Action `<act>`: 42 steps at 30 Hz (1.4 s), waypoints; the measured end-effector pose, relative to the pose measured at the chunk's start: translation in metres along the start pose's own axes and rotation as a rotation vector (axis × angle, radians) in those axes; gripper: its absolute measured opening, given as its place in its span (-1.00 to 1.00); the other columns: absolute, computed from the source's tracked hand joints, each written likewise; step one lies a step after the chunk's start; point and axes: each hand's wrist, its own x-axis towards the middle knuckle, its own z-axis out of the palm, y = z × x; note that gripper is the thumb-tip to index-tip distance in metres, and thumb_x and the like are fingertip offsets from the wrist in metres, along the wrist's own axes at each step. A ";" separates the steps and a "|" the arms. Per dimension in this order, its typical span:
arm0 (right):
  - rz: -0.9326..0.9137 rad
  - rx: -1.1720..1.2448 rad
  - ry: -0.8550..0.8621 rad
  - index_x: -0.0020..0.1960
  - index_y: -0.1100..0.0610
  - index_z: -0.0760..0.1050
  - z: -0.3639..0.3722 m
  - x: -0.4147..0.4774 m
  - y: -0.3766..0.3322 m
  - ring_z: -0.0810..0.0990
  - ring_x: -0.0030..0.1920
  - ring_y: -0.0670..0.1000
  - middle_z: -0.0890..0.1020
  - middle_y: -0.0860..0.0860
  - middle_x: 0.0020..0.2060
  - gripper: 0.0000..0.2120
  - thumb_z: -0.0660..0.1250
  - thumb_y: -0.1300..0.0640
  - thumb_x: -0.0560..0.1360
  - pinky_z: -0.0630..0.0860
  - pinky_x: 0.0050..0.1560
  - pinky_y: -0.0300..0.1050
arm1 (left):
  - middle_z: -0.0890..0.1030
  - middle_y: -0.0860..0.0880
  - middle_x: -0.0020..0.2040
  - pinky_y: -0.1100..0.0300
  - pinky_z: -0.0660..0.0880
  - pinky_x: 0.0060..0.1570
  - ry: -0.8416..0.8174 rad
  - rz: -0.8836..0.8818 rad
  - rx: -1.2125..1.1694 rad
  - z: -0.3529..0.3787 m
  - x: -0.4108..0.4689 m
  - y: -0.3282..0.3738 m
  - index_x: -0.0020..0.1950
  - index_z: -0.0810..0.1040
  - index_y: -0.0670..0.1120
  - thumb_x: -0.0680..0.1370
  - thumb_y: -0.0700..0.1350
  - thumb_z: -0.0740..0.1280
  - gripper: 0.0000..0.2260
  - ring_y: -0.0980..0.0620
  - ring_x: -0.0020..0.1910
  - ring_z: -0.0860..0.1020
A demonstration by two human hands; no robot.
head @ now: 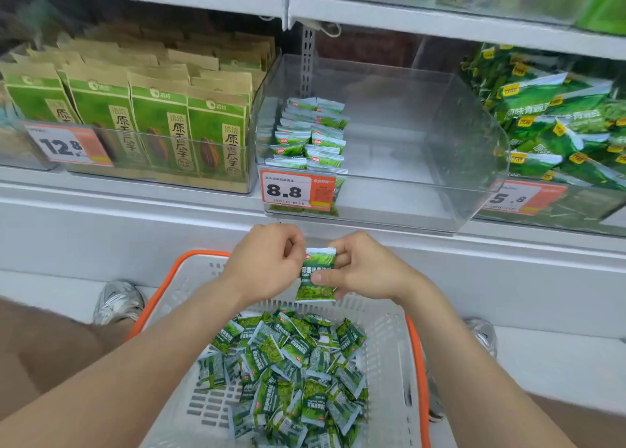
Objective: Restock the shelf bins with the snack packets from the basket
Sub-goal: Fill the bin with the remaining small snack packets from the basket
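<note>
A small green snack packet (317,278) is held upright above the basket, just below the shelf edge. My right hand (362,268) grips its right side, thumb across the front. My left hand (267,261) is curled at the packet's upper left corner; whether it pinches the packet I cannot tell for sure, though the fingertips meet its edge. Below lies a white basket with an orange rim (393,339) holding several loose green packets (294,369). The clear middle bin (406,163) holds two neat rows of the same packets (310,132) at its left side.
A bin of tall green and tan seed bags (142,115) stands to the left, and a bin of larger green bags (559,122) to the right. Price tags (294,190) hang on the bin fronts. My shoes (118,300) flank the basket on the floor.
</note>
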 end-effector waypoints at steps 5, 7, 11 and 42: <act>-0.126 -0.105 0.013 0.05 0.15 0.67 -0.062 -0.042 -0.095 0.69 -0.26 0.06 0.76 0.13 -0.18 -0.91 0.49 0.24 0.55 0.66 -0.26 -0.01 | 0.52 0.07 -0.41 0.02 0.46 -0.35 0.514 0.233 -0.177 -0.043 -0.003 0.058 -0.17 0.52 0.03 0.59 -0.07 0.29 -0.86 0.05 -0.41 0.51; -0.189 -0.070 0.077 0.13 0.15 0.67 -0.090 -0.051 -0.116 0.67 -0.22 0.04 0.77 0.12 -0.10 -0.84 0.48 0.22 0.56 0.65 -0.25 -0.02 | 0.51 0.08 -0.38 0.02 0.41 -0.35 0.661 0.280 -0.206 -0.060 0.003 0.073 -0.07 0.53 0.01 0.64 -0.14 0.27 -0.88 0.03 -0.37 0.50; -0.227 0.093 0.362 0.17 0.20 0.63 -0.132 -0.017 -0.124 0.67 -0.18 -0.02 0.76 0.08 -0.08 -0.79 0.48 0.17 0.57 0.62 -0.15 -0.05 | 0.54 0.06 -0.13 -0.02 0.47 -0.14 0.676 0.368 -0.031 -0.074 0.033 0.081 -0.02 0.54 -0.07 0.56 -0.19 0.26 -0.91 -0.03 -0.13 0.53; 0.366 -0.488 0.726 -0.06 0.26 0.61 -0.193 0.174 -0.089 0.74 -0.37 0.14 0.73 0.16 -0.28 -0.70 0.54 0.01 0.49 0.71 -0.24 0.01 | 0.34 0.01 0.59 -0.27 0.18 0.52 -0.152 0.153 0.433 -0.062 0.120 0.071 0.52 0.44 0.12 0.68 0.19 0.06 -0.55 -0.09 0.66 0.10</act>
